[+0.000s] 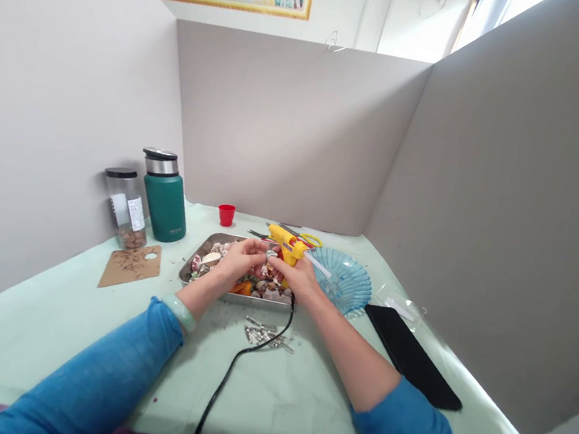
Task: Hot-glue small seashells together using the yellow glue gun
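Toward the far edge of the surface [61,343], the tray [256,303] is well filled with shells [211,258], so much seems left; I cannot tell how much is finished. Over it, the left hand [241,259] pinches 1 small piece [272,253], probably in mid-work. Nearer, the metal clips [260,336] lie loose, apparently unused, and the black cord [225,373] crosses toward the near edge. The right hand [298,276], touching the same piece, grips the yellow glue gun [286,242]. The blue plate [351,283] and black pad [413,356] narrow the right side; the near left corner gives wider room.
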Tool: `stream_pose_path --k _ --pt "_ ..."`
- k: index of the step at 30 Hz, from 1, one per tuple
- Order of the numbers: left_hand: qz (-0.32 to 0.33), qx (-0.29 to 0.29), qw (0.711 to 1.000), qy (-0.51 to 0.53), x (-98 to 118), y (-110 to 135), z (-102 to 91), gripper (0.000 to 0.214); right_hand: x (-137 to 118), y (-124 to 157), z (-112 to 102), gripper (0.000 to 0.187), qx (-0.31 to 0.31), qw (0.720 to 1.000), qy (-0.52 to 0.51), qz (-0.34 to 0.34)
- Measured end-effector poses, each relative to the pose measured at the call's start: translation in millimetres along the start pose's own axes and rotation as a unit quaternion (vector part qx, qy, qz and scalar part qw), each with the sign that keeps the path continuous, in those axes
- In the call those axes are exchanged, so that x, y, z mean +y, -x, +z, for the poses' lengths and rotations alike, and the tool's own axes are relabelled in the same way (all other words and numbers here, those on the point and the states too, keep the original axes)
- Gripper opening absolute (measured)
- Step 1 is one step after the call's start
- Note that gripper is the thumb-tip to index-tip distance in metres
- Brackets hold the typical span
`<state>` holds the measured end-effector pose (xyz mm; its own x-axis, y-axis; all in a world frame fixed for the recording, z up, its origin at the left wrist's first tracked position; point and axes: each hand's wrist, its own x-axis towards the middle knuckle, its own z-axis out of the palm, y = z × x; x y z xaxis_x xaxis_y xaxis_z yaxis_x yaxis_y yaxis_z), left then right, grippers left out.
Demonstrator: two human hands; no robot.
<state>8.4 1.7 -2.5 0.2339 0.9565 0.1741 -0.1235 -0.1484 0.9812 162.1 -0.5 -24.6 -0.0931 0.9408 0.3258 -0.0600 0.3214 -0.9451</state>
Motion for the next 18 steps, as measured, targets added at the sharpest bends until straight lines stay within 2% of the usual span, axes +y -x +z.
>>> stream_pose_path --k 9,14,18 --pt "0.009 -0.004 0.999 -0.032 -3 -1 -1.1 0.025 -8 4 -1 0.026 0.010 0.998 0.056 -0.015" --pt "0.012 0.026 0.999 -0.040 -5 -3 -1.8 0.032 2 0 0 0.033 0.066 0.997 0.041 0.013" --pt "0.015 0.042 0.997 -0.061 -4 -2 0.2 0.023 8 -3 0 0.035 0.078 0.996 0.025 0.020"
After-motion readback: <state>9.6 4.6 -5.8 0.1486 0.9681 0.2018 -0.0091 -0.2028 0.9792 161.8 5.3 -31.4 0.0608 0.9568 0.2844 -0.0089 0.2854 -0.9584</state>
